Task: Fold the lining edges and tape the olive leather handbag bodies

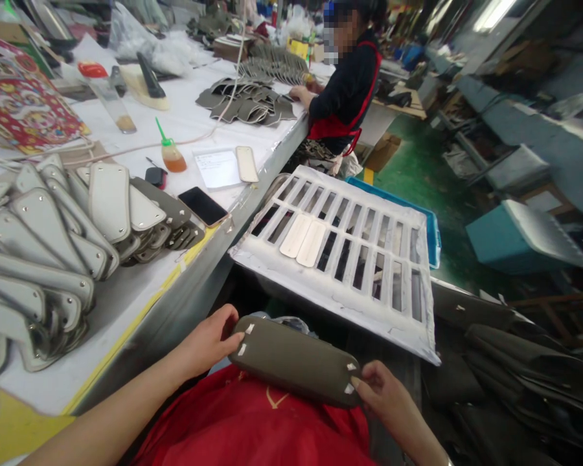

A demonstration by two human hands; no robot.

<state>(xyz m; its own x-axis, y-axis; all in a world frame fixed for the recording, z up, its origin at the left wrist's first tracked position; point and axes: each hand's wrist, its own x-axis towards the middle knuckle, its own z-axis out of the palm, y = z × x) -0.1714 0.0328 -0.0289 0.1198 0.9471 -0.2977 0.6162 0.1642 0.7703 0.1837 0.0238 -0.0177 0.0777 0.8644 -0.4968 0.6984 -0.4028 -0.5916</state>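
Between my two hands is a long olive-green padded panel (294,360) with rounded ends and small white tabs near each end. My left hand (218,338) pinches its left end, thumb on top by the tabs. At the other end, my right hand (379,388) grips the edge, thumb beside the white tabs. The panel lies over my red apron (252,427), tilted down to the right. Just beyond it stands a white slatted rack (335,291) carrying two cream rounded strips (303,241) side by side.
Left on the table lies a heap of pale grey panels with metal studs (53,233). A phone (203,206), a glue bottle (173,155) and a paper sheet (217,169) are near the edge. A co-worker (342,84) sits farther back. Dark folded material (515,369) is at right.
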